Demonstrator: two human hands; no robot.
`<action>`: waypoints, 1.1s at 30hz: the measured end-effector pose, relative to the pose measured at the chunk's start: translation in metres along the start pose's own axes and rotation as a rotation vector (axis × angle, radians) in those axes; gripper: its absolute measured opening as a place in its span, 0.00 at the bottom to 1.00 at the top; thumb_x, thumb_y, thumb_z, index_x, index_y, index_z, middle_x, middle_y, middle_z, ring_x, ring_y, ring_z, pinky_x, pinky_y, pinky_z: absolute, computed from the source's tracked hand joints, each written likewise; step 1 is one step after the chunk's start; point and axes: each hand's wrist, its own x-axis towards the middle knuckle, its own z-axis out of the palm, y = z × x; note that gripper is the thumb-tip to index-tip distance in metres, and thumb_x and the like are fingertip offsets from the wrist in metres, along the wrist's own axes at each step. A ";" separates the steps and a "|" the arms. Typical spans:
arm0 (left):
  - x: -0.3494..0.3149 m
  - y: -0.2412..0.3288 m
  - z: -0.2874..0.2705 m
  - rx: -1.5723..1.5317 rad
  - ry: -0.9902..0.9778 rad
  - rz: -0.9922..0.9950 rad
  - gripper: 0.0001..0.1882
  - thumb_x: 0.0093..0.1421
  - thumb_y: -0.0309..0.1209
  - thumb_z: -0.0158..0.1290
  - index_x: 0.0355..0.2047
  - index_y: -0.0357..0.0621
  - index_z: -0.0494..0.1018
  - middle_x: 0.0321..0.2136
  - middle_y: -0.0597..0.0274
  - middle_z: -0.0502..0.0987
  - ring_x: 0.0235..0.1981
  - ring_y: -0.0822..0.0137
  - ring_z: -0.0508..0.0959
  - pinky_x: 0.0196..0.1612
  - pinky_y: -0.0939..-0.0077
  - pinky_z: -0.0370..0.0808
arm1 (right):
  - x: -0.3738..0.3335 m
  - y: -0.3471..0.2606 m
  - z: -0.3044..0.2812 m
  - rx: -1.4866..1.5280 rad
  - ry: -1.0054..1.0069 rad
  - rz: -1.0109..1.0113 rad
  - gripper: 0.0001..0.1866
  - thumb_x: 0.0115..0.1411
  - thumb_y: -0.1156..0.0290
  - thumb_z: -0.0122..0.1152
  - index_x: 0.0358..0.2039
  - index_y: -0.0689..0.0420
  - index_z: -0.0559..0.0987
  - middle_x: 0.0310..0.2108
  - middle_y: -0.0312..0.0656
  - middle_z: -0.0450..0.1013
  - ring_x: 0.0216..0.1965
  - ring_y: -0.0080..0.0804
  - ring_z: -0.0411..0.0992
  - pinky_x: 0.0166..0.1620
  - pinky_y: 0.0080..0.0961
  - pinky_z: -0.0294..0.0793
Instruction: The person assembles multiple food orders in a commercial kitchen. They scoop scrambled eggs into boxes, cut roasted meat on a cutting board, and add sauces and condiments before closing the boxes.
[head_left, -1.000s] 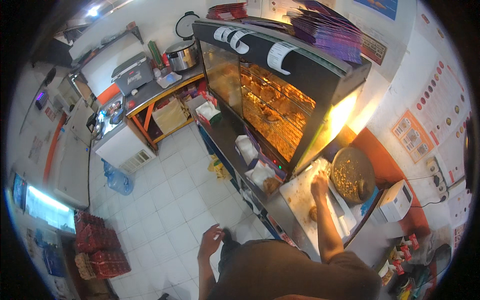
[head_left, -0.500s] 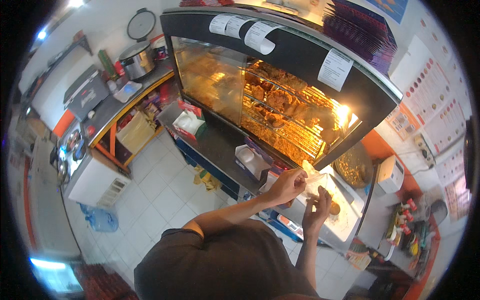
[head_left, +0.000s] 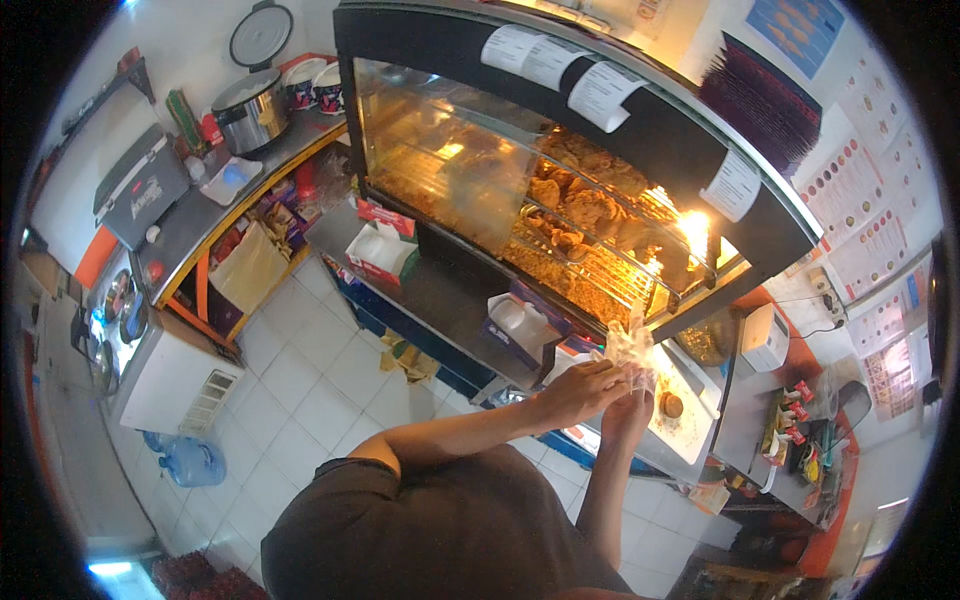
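Thin clear plastic [head_left: 630, 345], which looks like a disposable glove, stands up crumpled in front of the warming cabinet. My left hand [head_left: 585, 392] is closed, pinching its lower edge. My right hand [head_left: 630, 412] is right beside it, upright under the plastic, which covers its fingers; whether they are curled or straight is hidden. Below and to the right of the hands, a small round brown thing [head_left: 671, 403] lies on a pale board [head_left: 680, 440]. Fried chicken pieces [head_left: 590, 210] fill the lit racks behind the half-open glass.
An open box [head_left: 520, 325] and a red-and-white box [head_left: 383, 250] stand on the dark counter [head_left: 440, 300] at left. The warming cabinet [head_left: 650, 105] rises close ahead. A large pan [head_left: 704, 342], a white device [head_left: 765, 338] and sauce bottles [head_left: 795, 410] are at right.
My hands have come together; the left moved right and slightly down to meet the right. The plastic now rises above both hands. The view has shifted a little.
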 end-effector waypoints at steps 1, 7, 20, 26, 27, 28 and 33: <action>-0.001 0.000 -0.004 0.002 0.026 0.011 0.17 0.64 0.30 0.56 0.53 0.44 0.77 0.48 0.58 0.78 0.48 0.58 0.80 0.53 0.62 0.78 | 0.003 0.002 0.011 0.145 0.068 0.064 0.27 0.75 0.60 0.50 0.69 0.62 0.64 0.57 0.46 0.73 0.55 0.34 0.73 0.57 0.33 0.75; -0.018 0.000 -0.033 -0.128 -0.041 -0.131 0.13 0.66 0.30 0.56 0.50 0.42 0.77 0.45 0.55 0.79 0.45 0.54 0.81 0.50 0.59 0.78 | -0.006 0.012 0.054 0.435 -0.278 0.253 0.41 0.73 0.34 0.42 0.75 0.51 0.60 0.74 0.48 0.58 0.74 0.58 0.55 0.74 0.65 0.52; -0.060 -0.002 -0.042 -0.736 -0.233 -0.346 0.08 0.65 0.27 0.62 0.36 0.33 0.79 0.34 0.48 0.84 0.37 0.53 0.85 0.44 0.61 0.78 | -0.016 0.064 0.038 0.354 -0.281 0.550 0.50 0.65 0.22 0.39 0.78 0.42 0.54 0.74 0.42 0.54 0.69 0.50 0.60 0.66 0.59 0.65; -0.058 0.012 -0.011 -0.915 -0.513 -0.291 0.07 0.64 0.26 0.61 0.36 0.33 0.80 0.32 0.48 0.84 0.35 0.52 0.85 0.43 0.62 0.79 | -0.030 0.055 0.033 0.119 -0.004 0.481 0.50 0.64 0.20 0.38 0.78 0.37 0.55 0.79 0.38 0.46 0.71 0.51 0.61 0.67 0.52 0.64; -0.056 0.012 -0.007 -0.921 -0.550 -0.294 0.07 0.64 0.26 0.61 0.36 0.33 0.80 0.32 0.48 0.84 0.35 0.51 0.85 0.43 0.62 0.79 | -0.029 0.055 0.025 0.150 0.004 0.431 0.50 0.65 0.22 0.39 0.78 0.40 0.55 0.79 0.40 0.47 0.71 0.50 0.60 0.68 0.52 0.63; -0.055 0.014 -0.003 -0.954 -0.570 -0.295 0.07 0.64 0.27 0.61 0.38 0.34 0.80 0.34 0.48 0.84 0.37 0.51 0.85 0.45 0.62 0.79 | -0.028 0.055 0.012 0.180 0.044 0.391 0.49 0.66 0.23 0.40 0.77 0.43 0.56 0.78 0.43 0.47 0.72 0.50 0.59 0.69 0.52 0.63; -0.055 0.024 0.025 -0.985 -0.748 -0.254 0.17 0.63 0.30 0.62 0.50 0.36 0.79 0.45 0.44 0.82 0.51 0.50 0.81 0.58 0.59 0.75 | -0.019 0.057 -0.113 -0.299 0.094 0.207 0.33 0.75 0.48 0.50 0.71 0.59 0.64 0.63 0.52 0.71 0.60 0.47 0.75 0.60 0.41 0.77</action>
